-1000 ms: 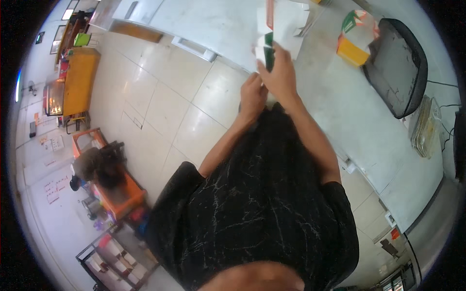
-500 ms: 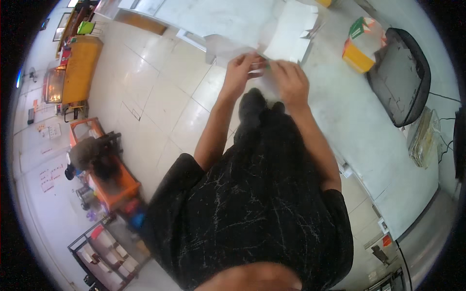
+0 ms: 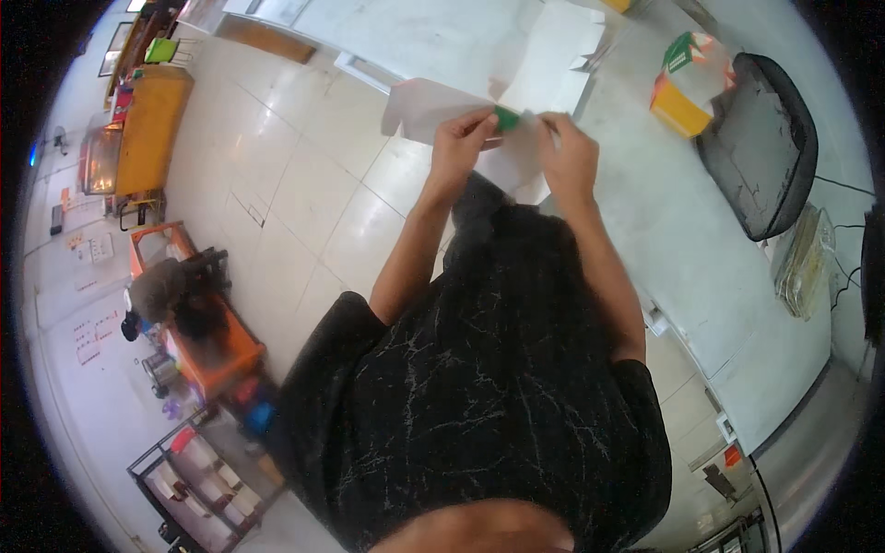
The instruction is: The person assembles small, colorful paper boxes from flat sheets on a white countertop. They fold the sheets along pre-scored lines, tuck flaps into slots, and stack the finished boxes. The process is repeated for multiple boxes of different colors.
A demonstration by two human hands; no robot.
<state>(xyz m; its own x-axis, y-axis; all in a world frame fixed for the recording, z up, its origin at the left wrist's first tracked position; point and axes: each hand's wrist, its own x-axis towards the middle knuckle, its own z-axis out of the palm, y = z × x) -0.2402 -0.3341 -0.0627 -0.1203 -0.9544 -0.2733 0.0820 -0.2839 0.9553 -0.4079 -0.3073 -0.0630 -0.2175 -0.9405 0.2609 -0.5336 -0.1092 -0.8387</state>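
Note:
A thin, pale carton blank (image 3: pixel 426 106) with a green printed patch is up in front of me at the table's near edge. My left hand (image 3: pixel 461 147) pinches it beside the green patch, thumb and fingers closed. Opposite, my right hand (image 3: pixel 570 158) has its fingers bent in at the blank's other side and appears to grip that edge; the fingertips are a little blurred. Just beyond my hands, flat white carton blanks (image 3: pixel 553 60) lie on the table. Farther right stands a folded carton (image 3: pixel 684 88) in yellow, white and green.
The pale table (image 3: pixel 664 221) runs along my front and right. On it are a black-rimmed, worn grey panel (image 3: pixel 761 147) and a plastic-wrapped stack (image 3: pixel 802 267). Tiled floor lies left, with an orange table (image 3: pixel 221 346), a rack (image 3: pixel 207 488) and a yellow cabinet (image 3: pixel 157 129).
My hands have moved slightly apart, the right one outward and down. The carton blank has turned, so its green patch shows more plainly between them.

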